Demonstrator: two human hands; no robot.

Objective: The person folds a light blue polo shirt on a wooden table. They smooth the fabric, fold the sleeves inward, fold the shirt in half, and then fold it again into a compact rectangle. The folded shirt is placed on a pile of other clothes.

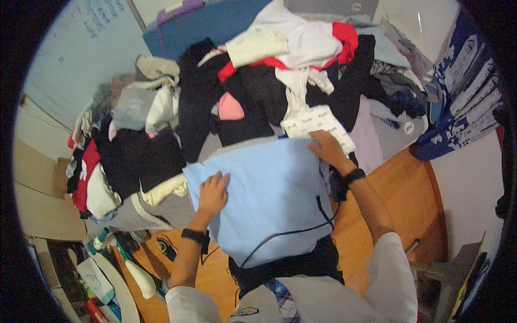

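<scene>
Smoothing looks under way: the left hand [212, 192] lies flat, open, on the light blue garment [269, 199] while the right hand [327, 148] pinches its far edge, so a fold likely needs both hands gripping.

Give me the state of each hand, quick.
Left hand: open, pressed flat on the light blue garment.
Right hand: on the garment's far edge; whether it grips cannot be told.

Dim indoor light, soft focus, heavy fisheye bending and black vignette at edges
</scene>
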